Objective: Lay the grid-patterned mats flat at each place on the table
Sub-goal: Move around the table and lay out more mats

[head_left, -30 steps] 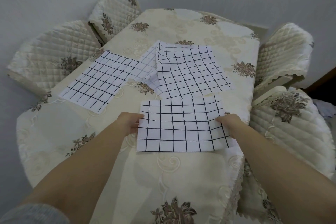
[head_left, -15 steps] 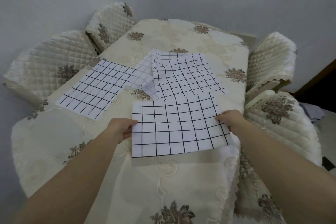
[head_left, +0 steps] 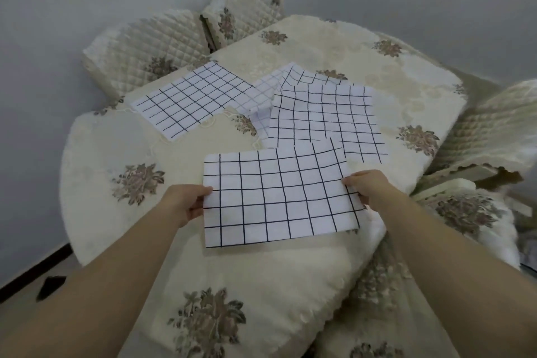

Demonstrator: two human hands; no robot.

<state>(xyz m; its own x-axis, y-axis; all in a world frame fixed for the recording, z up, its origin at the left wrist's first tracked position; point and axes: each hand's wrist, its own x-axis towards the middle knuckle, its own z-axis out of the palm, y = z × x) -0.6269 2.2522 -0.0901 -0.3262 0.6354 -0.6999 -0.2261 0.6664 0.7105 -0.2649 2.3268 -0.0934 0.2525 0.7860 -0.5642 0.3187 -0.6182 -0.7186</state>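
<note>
The person holds a white cloth mat with a bold black grid (head_left: pixel 279 197) stretched between the two hands, and the next move hangs on how that mat lies. Its long axis runs straight across the body, left to right. The left hand (head_left: pixel 186 203) pinches the middle of one short edge and the right hand (head_left: pixel 367 187) pinches the other, thumbs on top and fingers tucked beneath. The hands are well apart with the whole mat between them, and neither is really the nearer one. The right sits a touch farther out over the table, so the mat is slightly skewed, its right end angled away. It lies directly ahead of the person, over the near right part of the table draped in a cream floral tablecloth (head_left: pixel 180 154), with its right edge near the rim beside a quilted cream chair cover (head_left: pixel 470 212). A shadow runs along its near edge, so I judge it is just above the cloth or only partly resting on it; I cannot tell for sure. Its far right corner crosses in front of a loose pile of grid mats (head_left: pixel 325 119) that overlap one another mid-table. A single grid mat (head_left: pixel 194 102) lies flat farther left, by a second quilted chair (head_left: pixel 145 49). To my eye the held mat needs only lowering and squaring to the table edge.
</note>
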